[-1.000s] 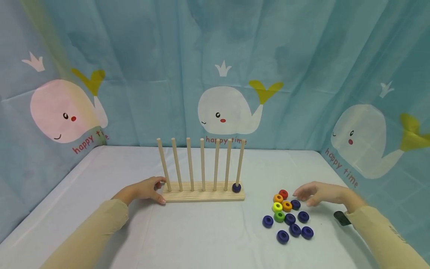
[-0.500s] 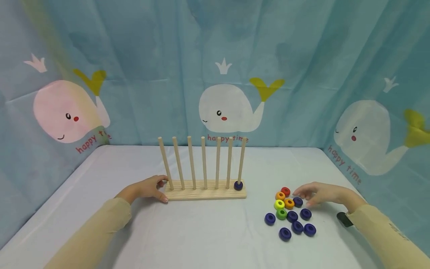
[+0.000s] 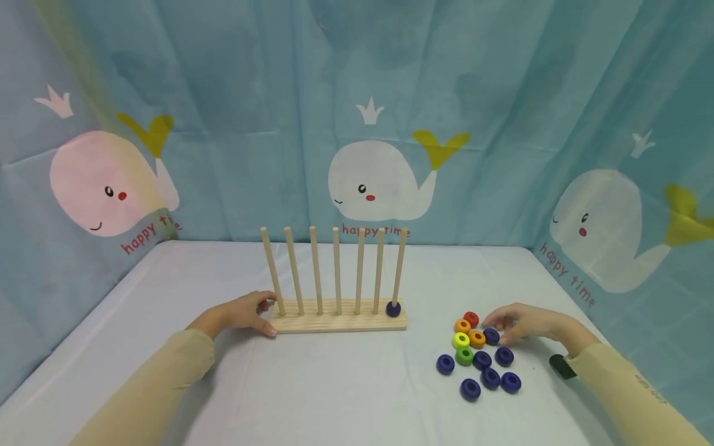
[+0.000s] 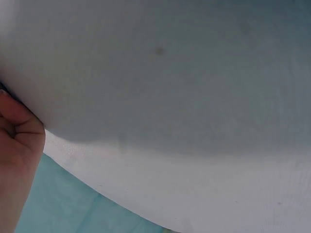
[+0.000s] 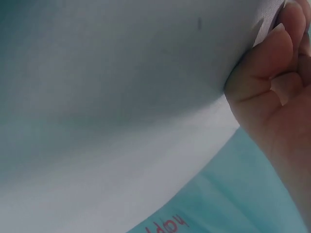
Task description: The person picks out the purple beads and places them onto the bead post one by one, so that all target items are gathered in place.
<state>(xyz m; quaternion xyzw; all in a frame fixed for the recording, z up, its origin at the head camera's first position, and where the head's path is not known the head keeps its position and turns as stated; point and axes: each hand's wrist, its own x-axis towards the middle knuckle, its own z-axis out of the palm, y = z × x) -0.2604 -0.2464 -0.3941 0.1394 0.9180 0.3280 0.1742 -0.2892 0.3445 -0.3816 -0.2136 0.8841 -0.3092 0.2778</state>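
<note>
A wooden rack (image 3: 334,324) held, a dark blue bead (image 3: 491,336) within reach

Head view: On a white-covered table (image 3: 334,390), the left hand (image 3: 245,311) grips the left end of the rack, which stands short of the far edge. Another blue bead (image 3: 393,309) sits at the foot of its rightmost peg (image 3: 399,266). Toward the right edge, the right hand (image 3: 528,322) is at the loose bead, fingers relaxed and parted from the thumb; contact cannot be told. The bead looks light, hard and slippery, best pinched by its rounded sides; the stiff rack, by its base. An orange bead (image 3: 477,339) just beside and a red bead (image 3: 471,319) near the fingertips could hinder a clean pinch.

Left wrist view: The left hand shows at the frame's side, its hold unseen; a blue curtain (image 4: 58,204) lies beyond the table.

Right wrist view: The right hand's thumb and fingers curve; no bead shows.
</note>
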